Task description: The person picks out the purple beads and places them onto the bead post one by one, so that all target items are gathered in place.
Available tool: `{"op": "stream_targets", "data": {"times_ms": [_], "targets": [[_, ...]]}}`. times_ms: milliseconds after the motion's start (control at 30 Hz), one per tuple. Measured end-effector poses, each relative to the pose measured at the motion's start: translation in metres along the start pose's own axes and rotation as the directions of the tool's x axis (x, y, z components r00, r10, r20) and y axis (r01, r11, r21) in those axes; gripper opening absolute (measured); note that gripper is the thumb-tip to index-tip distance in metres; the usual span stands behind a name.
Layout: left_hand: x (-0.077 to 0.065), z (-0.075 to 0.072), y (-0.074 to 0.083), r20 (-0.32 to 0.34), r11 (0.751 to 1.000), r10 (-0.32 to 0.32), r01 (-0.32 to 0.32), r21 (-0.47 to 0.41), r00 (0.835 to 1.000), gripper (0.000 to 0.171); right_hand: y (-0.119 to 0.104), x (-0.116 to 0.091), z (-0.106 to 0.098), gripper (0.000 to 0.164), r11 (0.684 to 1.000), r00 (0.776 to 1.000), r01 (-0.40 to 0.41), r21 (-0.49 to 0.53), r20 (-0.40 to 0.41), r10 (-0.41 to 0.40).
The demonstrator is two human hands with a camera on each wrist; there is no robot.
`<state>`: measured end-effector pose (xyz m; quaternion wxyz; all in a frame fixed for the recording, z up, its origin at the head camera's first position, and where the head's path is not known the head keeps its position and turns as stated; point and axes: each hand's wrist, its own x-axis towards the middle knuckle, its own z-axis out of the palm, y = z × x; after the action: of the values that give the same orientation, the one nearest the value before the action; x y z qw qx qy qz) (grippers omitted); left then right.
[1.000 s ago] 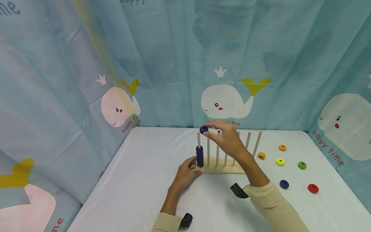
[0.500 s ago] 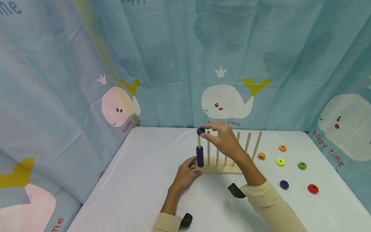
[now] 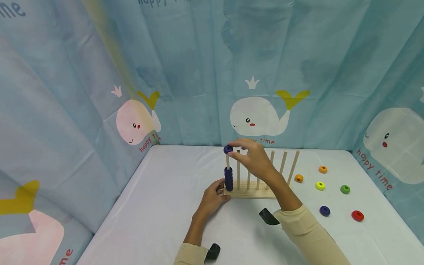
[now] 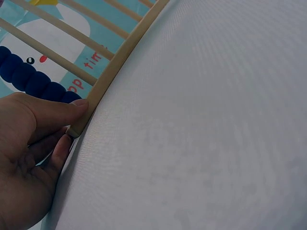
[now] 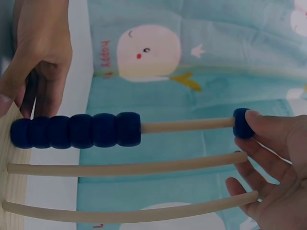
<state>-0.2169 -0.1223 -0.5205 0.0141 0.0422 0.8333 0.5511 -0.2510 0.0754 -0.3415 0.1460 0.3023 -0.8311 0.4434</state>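
Note:
My right hand [image 3: 254,157] pinches a dark blue bead [image 5: 243,123] between thumb and finger, right at the top of the leftmost peg [image 5: 187,125]. Lower on that peg sits a stack of several dark blue beads [image 3: 228,179], resting by the base. A bare length of wood shows between stack and pinched bead. The wooden peg stand [image 3: 251,193] has several upright pegs in a row, partly hidden by my right hand and forearm. My left hand [image 4: 29,143] grips the left end of its base, thumb on the front edge.
On the white table [image 3: 159,206], right of the stand, lie loose beads: two orange [image 3: 322,169], one yellow bead [image 3: 320,185], one green bead [image 3: 345,189], one blue bead [image 3: 324,211] and one red bead [image 3: 357,215]. A whale-print curtain [image 3: 192,110] stands behind the table and along its sides.
My right hand has moved slightly left and down, bringing the blue bead from beside the leftmost peg to its tip. My left hand stays on the base.

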Motion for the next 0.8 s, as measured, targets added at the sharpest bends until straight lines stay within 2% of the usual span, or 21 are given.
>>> {"op": "stream_targets", "data": {"times_ms": [433,800], "targets": [[-0.002,0.000,0.001,-0.006,1.000,0.004,-0.004,-0.010,1.000,0.072,0.001,-0.004,-0.002,0.031,1.000,1.000,0.000,-0.014,-0.010,0.000],[-0.001,0.000,0.000,-0.005,1.000,0.014,-0.014,-0.013,1.000,0.072,0.000,-0.016,-0.016,0.032,0.999,0.994,0.014,0.034,-0.106,-0.011]]}}
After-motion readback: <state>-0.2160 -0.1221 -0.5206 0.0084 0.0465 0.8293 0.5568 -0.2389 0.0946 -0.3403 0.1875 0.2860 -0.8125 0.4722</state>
